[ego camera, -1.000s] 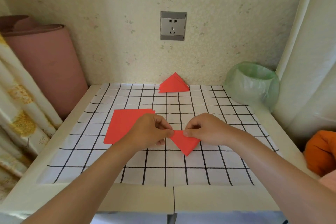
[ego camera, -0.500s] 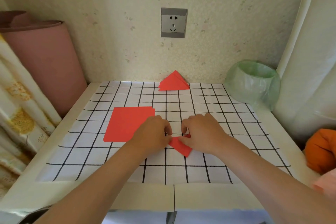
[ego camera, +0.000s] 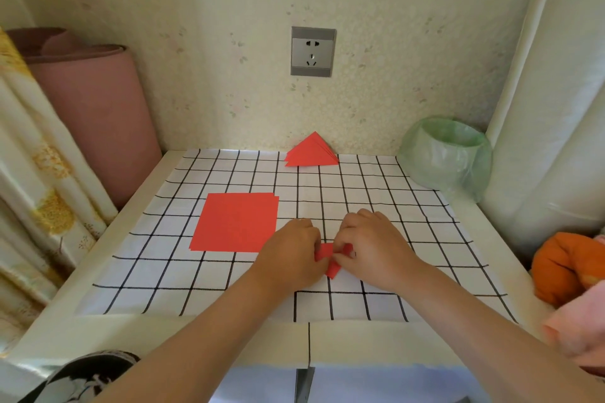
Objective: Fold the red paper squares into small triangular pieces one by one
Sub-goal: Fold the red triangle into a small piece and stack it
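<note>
A small folded red paper piece (ego camera: 330, 263) lies on the checked mat, mostly hidden between my two hands. My left hand (ego camera: 291, 252) pinches its left side with curled fingers. My right hand (ego camera: 373, 249) pinches its right side, fingertips meeting those of the left hand. A stack of flat red paper squares (ego camera: 235, 222) lies just left of my left hand. A pile of folded red triangles (ego camera: 311, 151) sits at the back by the wall.
The checked mat (ego camera: 393, 206) covers a white table (ego camera: 327, 342). A green-bagged bin (ego camera: 448, 157) stands back right, a pink roll (ego camera: 95, 114) at the left, orange and pink cloth (ego camera: 569, 268) at the right edge. A shoe (ego camera: 85, 376) shows below left.
My hands have drawn closer together and lowered onto the mat, folding the red piece smaller. Less of the paper shows now between the fingers.
</note>
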